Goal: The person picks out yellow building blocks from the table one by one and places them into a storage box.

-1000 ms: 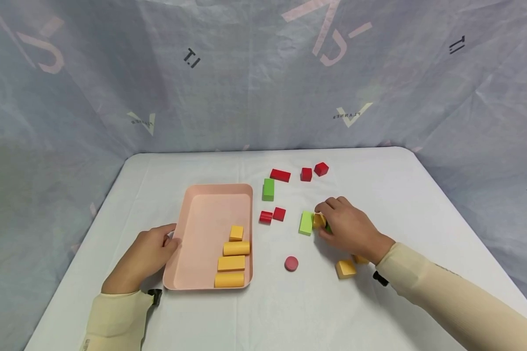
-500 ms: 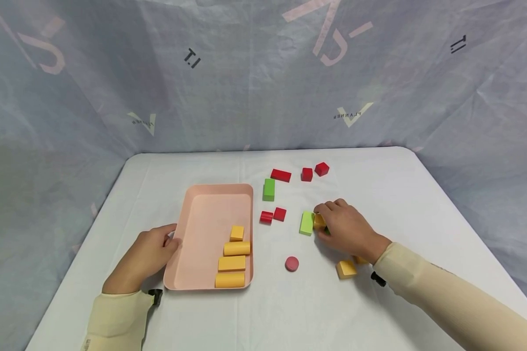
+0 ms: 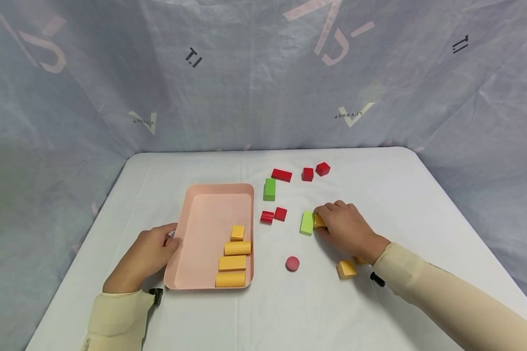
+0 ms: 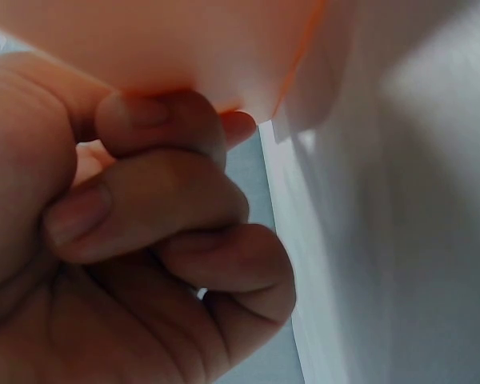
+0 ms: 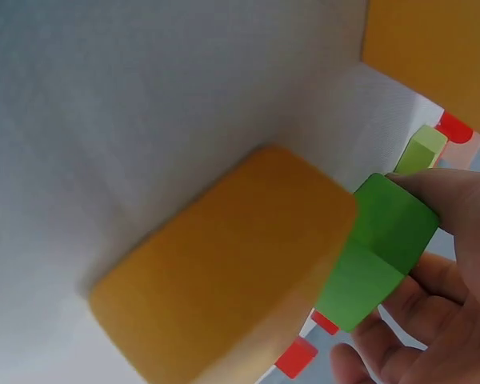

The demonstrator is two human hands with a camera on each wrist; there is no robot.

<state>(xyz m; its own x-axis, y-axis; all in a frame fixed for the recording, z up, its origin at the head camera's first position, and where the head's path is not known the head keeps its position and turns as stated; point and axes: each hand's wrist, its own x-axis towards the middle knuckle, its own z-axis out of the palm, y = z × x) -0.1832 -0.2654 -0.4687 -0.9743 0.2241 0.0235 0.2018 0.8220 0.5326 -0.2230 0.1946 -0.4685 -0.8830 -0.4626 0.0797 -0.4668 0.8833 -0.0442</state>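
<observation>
My left hand (image 3: 151, 253) grips the left rim of a pink tray (image 3: 202, 209), and the left wrist view shows its fingers (image 4: 144, 200) curled beneath the wall. Four-sided and rounded yellow blocks (image 3: 232, 263) lie along the tray's right side. Over the right half of the table, my right hand (image 3: 344, 226) curls its thumb and fingers around a yellow block (image 3: 319, 221), beside a light green block (image 3: 307, 223). A darker green block (image 5: 376, 248) appears at the thumb in the right wrist view; from the head view the hand hides it.
Two more yellow blocks (image 3: 346, 269) sit below the right wrist. A round dark pink piece (image 3: 292, 263) lies right of the tray. Farther back are a green block (image 3: 270, 189), a red cylinder (image 3: 267, 217), a red square (image 3: 280, 214) and several other red blocks (image 3: 282, 175).
My right hand has shifted slightly toward me and settled lower, covering the green bit that showed beneath it. My left hand and the tray stay put.
</observation>
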